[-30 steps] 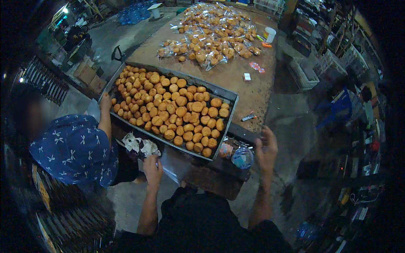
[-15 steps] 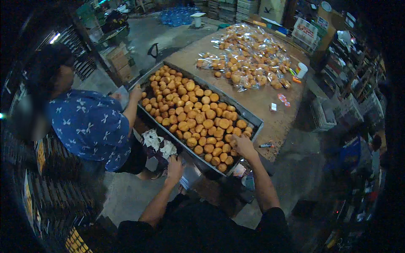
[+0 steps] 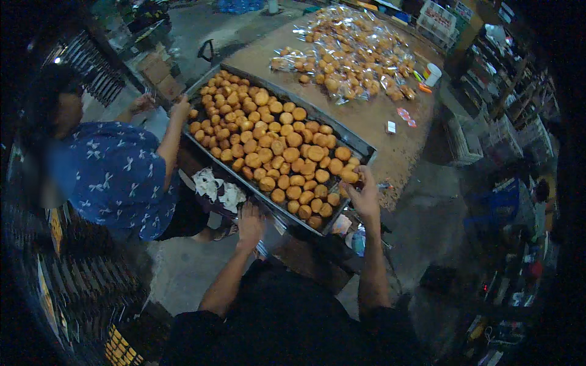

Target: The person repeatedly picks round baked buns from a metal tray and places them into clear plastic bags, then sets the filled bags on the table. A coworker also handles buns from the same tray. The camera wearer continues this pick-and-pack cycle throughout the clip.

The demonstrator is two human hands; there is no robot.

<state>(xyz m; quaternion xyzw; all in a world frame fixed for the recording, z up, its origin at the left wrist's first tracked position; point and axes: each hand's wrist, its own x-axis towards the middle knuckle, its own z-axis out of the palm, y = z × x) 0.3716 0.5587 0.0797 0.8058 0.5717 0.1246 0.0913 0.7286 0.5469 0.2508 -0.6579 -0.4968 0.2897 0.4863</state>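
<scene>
Small round golden-brown buns (image 3: 293, 139) crowd a long dark metal tray (image 3: 351, 135) in front of me. At its right end, my right hand (image 3: 366, 194) curls its thumb and fingers around a bun (image 3: 349, 175). My left hand (image 3: 250, 226) lies by the tray's near side with its fingers stretched out. Clear plastic bags (image 3: 278, 226) show close to that hand, partly hidden beneath the tray's edge. Left of it is a crumpled white cloth or plastic heap (image 3: 221, 190).
A co-worker in a blue patterned shirt (image 3: 116, 165) stands at the left, hands by the tray's far end. Bagged buns (image 3: 354, 52) are piled on the brown table (image 3: 366, 131), near a white cup (image 3: 432, 74). Stacked trays (image 3: 85, 287) stand at the lower left, crates (image 3: 464, 143) at the right.
My right hand has turned and now holds a bun at the tray's right end. My left hand's fingers have straightened. The co-worker's hands have come up, and the whole view has shifted slightly.
</scene>
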